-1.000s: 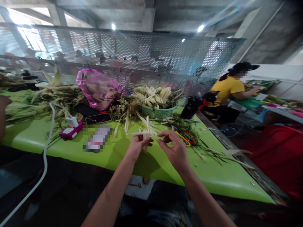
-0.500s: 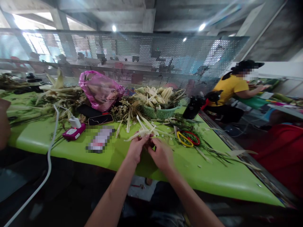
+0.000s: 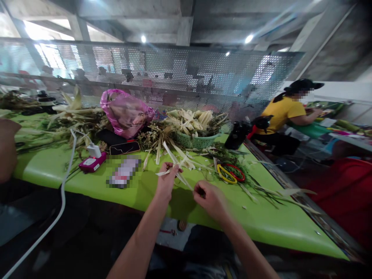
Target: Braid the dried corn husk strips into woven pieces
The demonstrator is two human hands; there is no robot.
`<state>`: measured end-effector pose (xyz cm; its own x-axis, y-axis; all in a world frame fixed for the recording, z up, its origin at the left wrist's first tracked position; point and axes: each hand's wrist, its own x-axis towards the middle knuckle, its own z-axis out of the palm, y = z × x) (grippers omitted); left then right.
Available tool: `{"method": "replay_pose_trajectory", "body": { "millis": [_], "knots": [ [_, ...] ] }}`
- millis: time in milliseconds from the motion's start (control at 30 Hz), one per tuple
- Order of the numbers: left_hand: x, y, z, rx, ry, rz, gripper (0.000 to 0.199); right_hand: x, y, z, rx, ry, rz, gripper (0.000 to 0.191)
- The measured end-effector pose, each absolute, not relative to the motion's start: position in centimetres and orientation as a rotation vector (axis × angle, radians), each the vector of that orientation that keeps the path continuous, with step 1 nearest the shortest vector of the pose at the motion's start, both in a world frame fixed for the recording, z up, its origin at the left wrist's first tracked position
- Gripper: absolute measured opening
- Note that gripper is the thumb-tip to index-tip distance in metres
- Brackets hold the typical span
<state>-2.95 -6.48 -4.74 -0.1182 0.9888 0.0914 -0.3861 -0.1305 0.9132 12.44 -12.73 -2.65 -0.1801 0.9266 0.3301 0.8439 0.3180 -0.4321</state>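
Observation:
Above the green table (image 3: 139, 192), my left hand (image 3: 167, 180) is closed around several pale, flat leaf strips (image 3: 171, 152) that fan out past its fingertips. One strip runs from there down and right to my right hand (image 3: 210, 198), whose thumb and forefinger are pinched on its end. My hands are a short way apart. Scissors with yellow and red handles (image 3: 226, 174) lie to the right among green scraps. Behind my hands stands a green basket (image 3: 197, 141) heaped with pale cut leaf pieces (image 3: 187, 121).
A pink plastic bag (image 3: 124, 112), a dark phone (image 3: 124, 147), a blurred-out device (image 3: 124, 172) and a purple power block (image 3: 92, 162) with a white cable (image 3: 63, 190) are on the left. A black bottle (image 3: 235, 135) stands right. A person in yellow (image 3: 283, 114) sits beyond.
My right hand has moved right and toward me, away from my left hand, drawing one strip out between them. My left hand stays nearly in place with its strips.

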Motion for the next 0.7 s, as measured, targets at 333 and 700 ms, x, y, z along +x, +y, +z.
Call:
{"method": "replay_pose_trajectory", "body": {
  "millis": [333, 700],
  "knots": [
    [-2.8, -7.3, -4.0, 0.885, 0.745, 1.251, 0.036, 13.2, -10.6, -2.0, -1.346, -1.639, 0.767, 0.034],
    [-2.1, -7.5, -4.0, 0.728, 0.761, 1.188, 0.040, 11.9, -8.7, -2.3, -1.185, -1.221, 0.857, 0.035]
  ]
}}
